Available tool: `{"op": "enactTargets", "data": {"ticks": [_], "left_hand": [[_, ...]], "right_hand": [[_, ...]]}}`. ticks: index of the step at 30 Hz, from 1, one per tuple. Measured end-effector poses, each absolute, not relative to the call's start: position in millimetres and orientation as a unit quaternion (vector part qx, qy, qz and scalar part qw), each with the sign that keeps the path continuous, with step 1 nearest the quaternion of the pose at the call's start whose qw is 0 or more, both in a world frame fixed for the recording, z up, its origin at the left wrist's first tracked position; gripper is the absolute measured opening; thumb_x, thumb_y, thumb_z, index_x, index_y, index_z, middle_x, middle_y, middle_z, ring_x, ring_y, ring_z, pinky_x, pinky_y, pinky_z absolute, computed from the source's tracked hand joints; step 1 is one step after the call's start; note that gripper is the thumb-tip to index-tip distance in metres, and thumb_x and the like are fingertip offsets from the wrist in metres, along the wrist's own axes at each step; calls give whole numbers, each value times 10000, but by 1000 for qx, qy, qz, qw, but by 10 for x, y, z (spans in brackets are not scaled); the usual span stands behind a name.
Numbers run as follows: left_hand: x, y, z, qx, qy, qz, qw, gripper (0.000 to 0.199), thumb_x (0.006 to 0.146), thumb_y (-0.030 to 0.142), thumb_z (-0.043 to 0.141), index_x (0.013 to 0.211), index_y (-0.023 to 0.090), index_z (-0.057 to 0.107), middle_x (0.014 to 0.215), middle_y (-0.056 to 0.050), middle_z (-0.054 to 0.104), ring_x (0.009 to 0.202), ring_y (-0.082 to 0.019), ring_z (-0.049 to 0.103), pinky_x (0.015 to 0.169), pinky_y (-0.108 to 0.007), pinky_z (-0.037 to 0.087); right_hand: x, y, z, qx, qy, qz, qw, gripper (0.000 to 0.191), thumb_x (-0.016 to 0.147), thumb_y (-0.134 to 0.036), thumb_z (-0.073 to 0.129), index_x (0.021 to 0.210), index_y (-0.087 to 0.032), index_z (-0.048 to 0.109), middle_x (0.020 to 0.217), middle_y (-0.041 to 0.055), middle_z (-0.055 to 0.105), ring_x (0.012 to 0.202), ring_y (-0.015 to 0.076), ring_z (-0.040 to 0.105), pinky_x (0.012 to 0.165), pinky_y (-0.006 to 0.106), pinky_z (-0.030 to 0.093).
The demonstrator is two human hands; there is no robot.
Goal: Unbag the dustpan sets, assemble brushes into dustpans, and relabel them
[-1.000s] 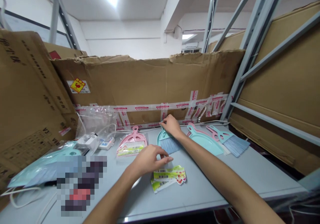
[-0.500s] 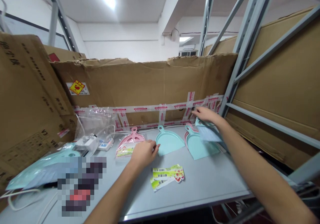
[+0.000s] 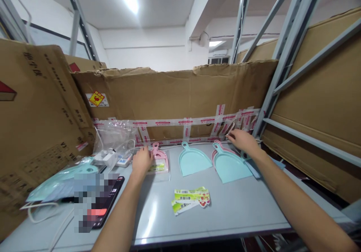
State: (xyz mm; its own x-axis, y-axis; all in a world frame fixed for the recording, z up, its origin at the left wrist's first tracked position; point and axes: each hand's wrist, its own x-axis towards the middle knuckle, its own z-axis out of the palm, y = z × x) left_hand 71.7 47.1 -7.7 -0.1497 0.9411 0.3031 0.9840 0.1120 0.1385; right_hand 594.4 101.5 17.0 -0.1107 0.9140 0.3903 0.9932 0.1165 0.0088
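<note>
My left hand (image 3: 141, 161), fingers curled, is on the left side of a pink dustpan-and-brush set (image 3: 161, 163) in a clear bag and hides part of it. To its right a light-blue dustpan (image 3: 194, 162) lies flat. Farther right, another light-blue dustpan (image 3: 231, 167) lies over a pink dustpan (image 3: 216, 147). My right hand (image 3: 241, 142) is above that stack's handles, fingers drawn together; a small pale pink bit shows at the fingertips, too unclear to name. A light-blue brush (image 3: 278, 163) lies under my right wrist, partly hidden.
Printed label cards (image 3: 191, 199) lie at the front middle of the grey table (image 3: 234, 214). At left are a bagged light-blue set (image 3: 60, 180), a phone (image 3: 111, 203), white cables and a power strip (image 3: 123, 161). Cardboard (image 3: 169, 94) and metal shelf posts (image 3: 282, 53) surround the table.
My left hand has moved left, from beside the middle dustpan onto the bagged pink set. The light-blue brush has gone from raised under my right hand to lying at the right. The view has shifted slightly.
</note>
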Motion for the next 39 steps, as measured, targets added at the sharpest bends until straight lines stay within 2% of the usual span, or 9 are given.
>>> {"op": "enactTargets", "data": {"ticks": [6,12,16,20,23,28,31,36,39], "left_hand": [[570,616,-169,-644,-743,-179,1,283,1042,288,578,1093,167,829,1125,-228,844,1088,-393,788,907,-412,533],[504,632,-8,-658,-699,-279,-11,350,1073,343,515,1156,192,820,1208,-154,857,1110,-309,792,927,-349,545],[684,573,67,-655,-625,-419,-67,386,1027,489,575,1103,204,824,1125,-119,862,1027,-297,786,921,-366,567],[948,517,105,-613,-545,-534,-208,502,882,642,762,1087,186,811,1117,-130,849,1043,-299,770,923,-382,588],[1068,459,159,-503,-515,-609,-333,694,823,737,799,1238,184,746,1325,-162,790,1194,-315,749,867,-358,625],[1362,209,159,-440,-408,-590,-541,718,955,836,613,1348,240,695,1489,-147,703,1353,-338,708,926,-432,707],[1662,74,22,-451,-307,-531,-648,669,853,641,886,1359,244,704,1527,-150,700,1382,-372,700,1033,-541,689],[1878,94,-168,-399,-378,-598,-583,642,730,470,1021,1250,212,748,1242,-146,838,1150,-341,809,975,-482,682],[1760,104,-124,-506,-393,-605,-472,556,801,505,957,1236,202,790,1203,-134,852,1159,-358,801,1019,-489,654]], "right_hand": [[4923,896,266,-495,-819,-2,292,289,1097,-408,609,986,-205,782,1015,103,822,909,244,730,814,324,486],[3892,706,-121,-415,-794,199,398,238,1026,-439,721,1075,-213,780,1119,106,832,1048,271,753,925,376,556],[3598,581,-291,-414,-661,483,399,634,910,-624,849,1391,-247,679,1059,60,819,703,184,707,571,278,516],[3609,495,-295,-360,-565,629,395,643,771,-636,961,1196,-199,755,899,49,811,583,154,645,447,233,415],[3747,440,-273,-337,-525,635,456,558,721,-594,1001,1006,-176,767,907,89,828,689,202,723,482,245,493],[3893,343,-262,-326,-466,582,581,535,819,-615,928,1130,-234,718,970,72,821,700,213,708,404,256,488],[3847,315,-313,-310,-475,566,599,580,840,-634,896,1228,-265,673,1005,62,810,777,251,738,448,299,560],[3893,429,-389,-381,-572,506,522,493,926,-684,778,1121,-247,663,938,42,759,722,211,695,456,264,510],[4094,553,-320,-423,-588,360,588,481,981,-637,704,1266,-256,637,1123,78,752,958,239,725,582,269,571]]}}
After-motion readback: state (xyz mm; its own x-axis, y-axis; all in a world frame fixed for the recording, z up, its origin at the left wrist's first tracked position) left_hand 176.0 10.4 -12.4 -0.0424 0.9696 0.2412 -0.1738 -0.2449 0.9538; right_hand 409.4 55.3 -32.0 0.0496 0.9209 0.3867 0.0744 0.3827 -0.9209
